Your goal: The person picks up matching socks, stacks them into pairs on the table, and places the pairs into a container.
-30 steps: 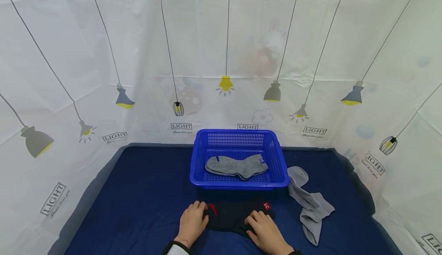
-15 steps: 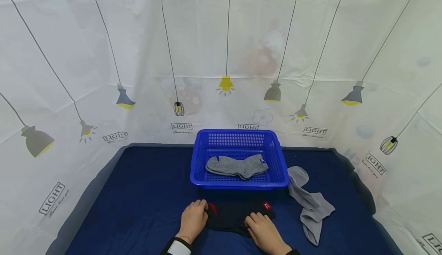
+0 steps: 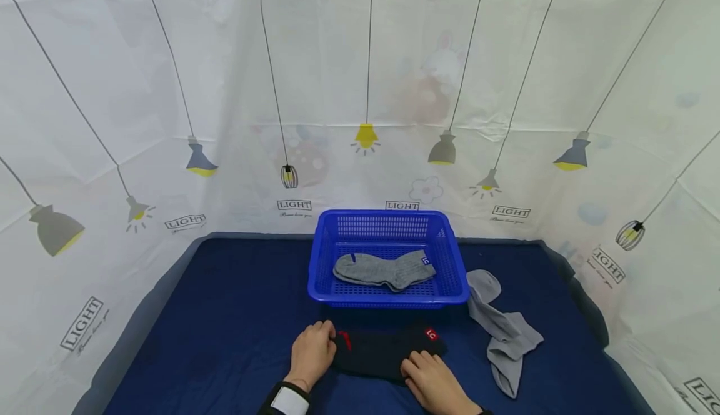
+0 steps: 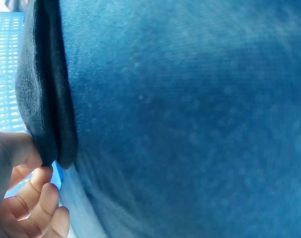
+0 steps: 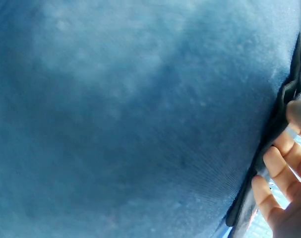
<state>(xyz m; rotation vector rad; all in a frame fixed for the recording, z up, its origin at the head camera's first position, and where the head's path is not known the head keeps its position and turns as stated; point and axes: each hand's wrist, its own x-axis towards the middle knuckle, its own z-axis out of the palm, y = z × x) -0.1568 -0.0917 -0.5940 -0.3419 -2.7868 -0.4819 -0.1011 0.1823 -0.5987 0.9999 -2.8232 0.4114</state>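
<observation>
A pair of black socks (image 3: 371, 351), with a red LC label and a red mark, lies stretched lengthwise in front of the basket. My left hand (image 3: 312, 351) pinches its toe end between thumb and forefinger; two layers show in the left wrist view, with the other fingers (image 4: 43, 210) curled below. At the cuff end, my right hand (image 3: 434, 380) holds the socks' near edge, thumb (image 5: 296, 116) and fingers bent against the dark cloth. Part of the cuff is hidden behind that hand.
A blue plastic basket (image 3: 388, 300) stands behind the black socks, with grey socks (image 3: 385, 271) lying flat inside. To its right, light grey socks (image 3: 509, 334) lie crossed on the dark blue cloth (image 3: 236, 315). A white lamp-printed sheet (image 3: 337, 90) hangs around the back and sides.
Both hands stay at the ends of the black socks. The left hand has risen slightly at the toe end, and the near edge of the socks looks straighter than before.
</observation>
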